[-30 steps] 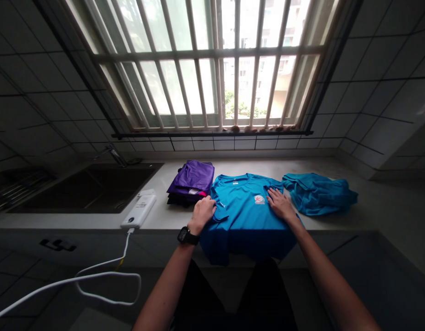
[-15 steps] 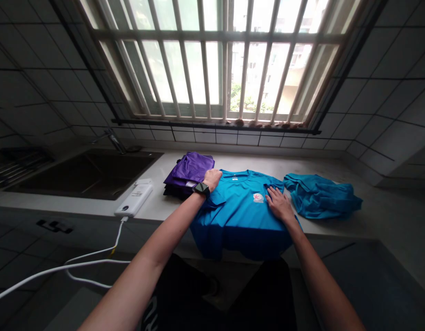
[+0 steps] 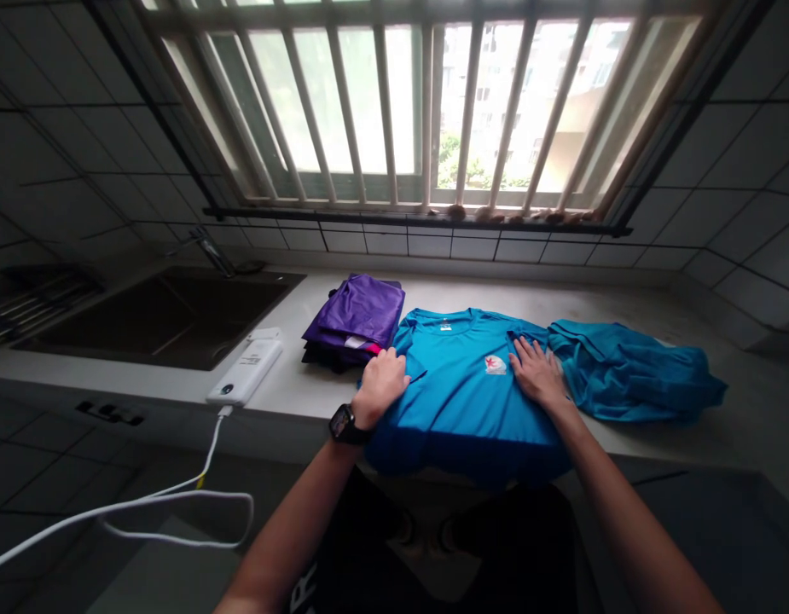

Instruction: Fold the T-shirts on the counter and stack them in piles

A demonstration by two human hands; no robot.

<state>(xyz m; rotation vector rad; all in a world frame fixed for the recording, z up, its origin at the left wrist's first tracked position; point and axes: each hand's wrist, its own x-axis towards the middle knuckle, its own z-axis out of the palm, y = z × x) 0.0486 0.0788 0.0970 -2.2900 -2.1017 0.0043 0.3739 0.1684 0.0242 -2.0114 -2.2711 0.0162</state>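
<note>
A blue T-shirt (image 3: 455, 384) lies spread on the counter, neckline away from me, its lower part hanging over the front edge. A small white-and-red print marks its chest. My left hand (image 3: 382, 388), a dark watch on its wrist, has its fingers curled on the shirt's left edge by the sleeve. On the opposite sleeve, my right hand (image 3: 536, 371) rests flat with fingers stretched out. Just beyond my left hand sits a folded pile of purple and dark clothes (image 3: 359, 315). Right of the shirt lies another blue garment (image 3: 634, 371), crumpled.
At the left, a dark sink (image 3: 157, 320) with a faucet (image 3: 211, 251) is set into the white counter (image 3: 496, 290). A white power bank (image 3: 246, 371) stands near the front edge, its white cable (image 3: 215, 452) hanging down. A barred window (image 3: 394, 111) is behind.
My left hand has moved from the shirt's shoulder toward me, down its left edge. My right hand stays flat on the other sleeve. The view has shifted slightly.
</note>
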